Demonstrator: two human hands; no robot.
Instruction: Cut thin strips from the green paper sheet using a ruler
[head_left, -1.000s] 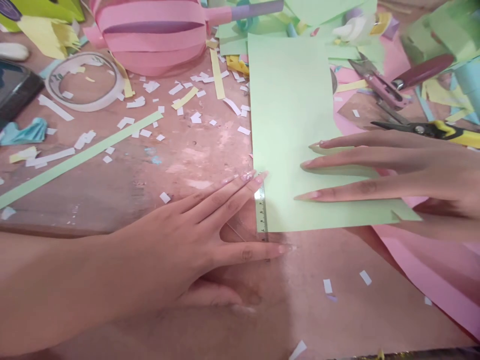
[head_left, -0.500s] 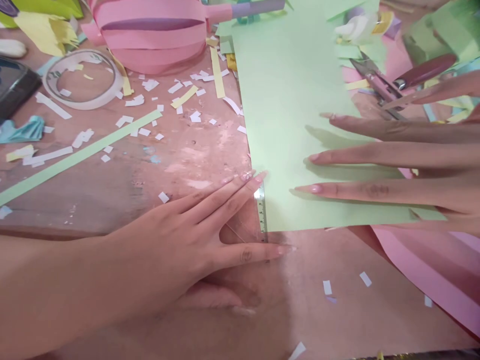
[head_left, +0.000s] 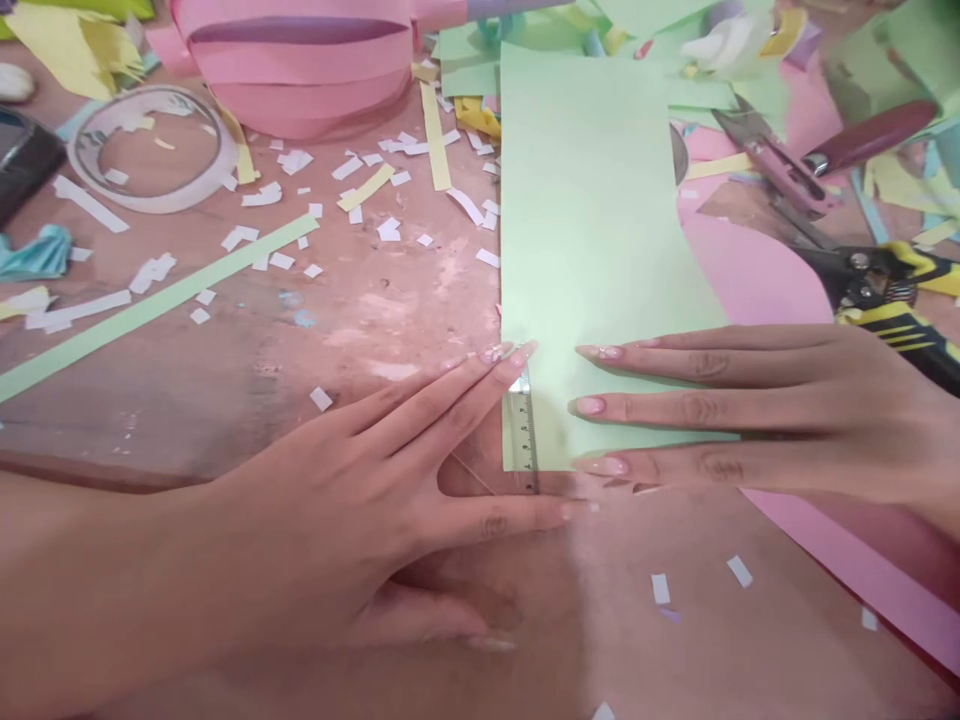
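A sheet of light green paper [head_left: 585, 200] lies on the table, its left edge running under a clear ruler [head_left: 523, 425]. My left hand [head_left: 405, 450] rests over the ruler, fingers stretched out and slightly apart. Its fingertips touch the ruler at the paper's edge, and the forefinger reaches across below the paper's lower left corner. Flat on the lower right part of the sheet lies my right hand [head_left: 735, 410], fingers straight and spread. Most of the ruler is hidden beneath my left hand.
A pink paper-strip ball [head_left: 300, 60], a tape roll [head_left: 154, 150], a green strip [head_left: 165, 300] and scattered scraps lie left. At right are a glue bottle [head_left: 735, 45], scissors [head_left: 787, 165], yellow-black pliers [head_left: 877, 270] and pink paper [head_left: 855, 570].
The green sheet has turned straighter and slid left, its left edge now under the ruler. My right hand has moved down and left across it. My left hand has stayed nearly still.
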